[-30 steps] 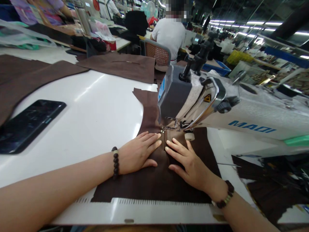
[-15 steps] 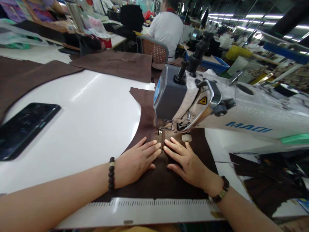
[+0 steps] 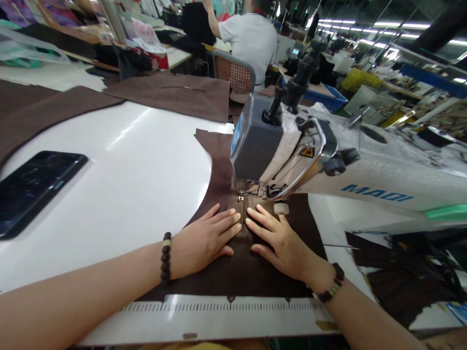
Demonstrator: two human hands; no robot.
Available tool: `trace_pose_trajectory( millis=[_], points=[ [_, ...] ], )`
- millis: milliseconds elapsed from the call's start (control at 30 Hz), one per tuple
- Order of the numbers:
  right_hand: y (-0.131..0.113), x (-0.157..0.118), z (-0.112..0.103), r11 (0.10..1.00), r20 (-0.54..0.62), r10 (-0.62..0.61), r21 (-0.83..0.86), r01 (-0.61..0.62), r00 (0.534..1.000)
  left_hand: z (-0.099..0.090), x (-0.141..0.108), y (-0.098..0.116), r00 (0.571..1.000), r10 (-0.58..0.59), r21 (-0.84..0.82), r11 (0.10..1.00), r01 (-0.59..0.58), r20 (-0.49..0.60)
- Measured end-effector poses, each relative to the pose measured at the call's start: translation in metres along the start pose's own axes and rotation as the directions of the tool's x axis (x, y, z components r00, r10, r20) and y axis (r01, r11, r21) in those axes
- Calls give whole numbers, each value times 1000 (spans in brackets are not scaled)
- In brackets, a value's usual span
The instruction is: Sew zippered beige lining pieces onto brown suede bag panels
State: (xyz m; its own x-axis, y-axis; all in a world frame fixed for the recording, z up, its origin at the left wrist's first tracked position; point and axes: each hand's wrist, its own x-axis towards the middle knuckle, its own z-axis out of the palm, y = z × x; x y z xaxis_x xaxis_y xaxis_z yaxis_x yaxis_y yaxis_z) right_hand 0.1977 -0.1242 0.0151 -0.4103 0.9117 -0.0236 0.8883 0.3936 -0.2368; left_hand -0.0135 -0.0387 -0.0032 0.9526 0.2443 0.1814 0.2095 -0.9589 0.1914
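Note:
A dark brown fabric piece lies on the white sewing table, running under the presser foot of a white sewing machine. My left hand presses flat on the fabric just left of the seam line, fingers together and pointing at the needle. My right hand lies flat on the fabric on the other side of the seam, fingertips close to the foot. Both wrists wear bead bracelets. The two hands almost touch at the fingertips.
A black phone rests at the table's left. More brown fabric pieces lie at the back. A ruler strip runs along the front edge. A person in a white shirt sits ahead on a chair. Dark fabric scraps sit at the right.
Both hands have slid slightly forward toward the presser foot with the fabric, and the view has shifted a little; the fabric edge near me has moved up from the ruler strip.

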Motion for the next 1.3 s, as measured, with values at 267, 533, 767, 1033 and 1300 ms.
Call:
trace_pose_trajectory(
  millis=[267,533,767,1033,1300],
  points=[
    [10,7,-1,999,-8,-22,33,22,1000,-1,7,-8,1000,4,2,1000,-4,-5],
    [30,23,-6,996,-24,-56,68,58,998,-6,19,-28,1000,8,-16,1000,-7,18],
    [17,28,-9,999,-6,46,28,-46,999,-3,23,-28,998,-7,26,1000,5,65],
    [3,21,8,994,-116,103,55,-97,988,1,20,-8,992,-115,85,990,111,44],
    [8,21,5,994,-123,82,76,-73,989,0,21,-14,993,-115,100,989,111,38]
  ],
)
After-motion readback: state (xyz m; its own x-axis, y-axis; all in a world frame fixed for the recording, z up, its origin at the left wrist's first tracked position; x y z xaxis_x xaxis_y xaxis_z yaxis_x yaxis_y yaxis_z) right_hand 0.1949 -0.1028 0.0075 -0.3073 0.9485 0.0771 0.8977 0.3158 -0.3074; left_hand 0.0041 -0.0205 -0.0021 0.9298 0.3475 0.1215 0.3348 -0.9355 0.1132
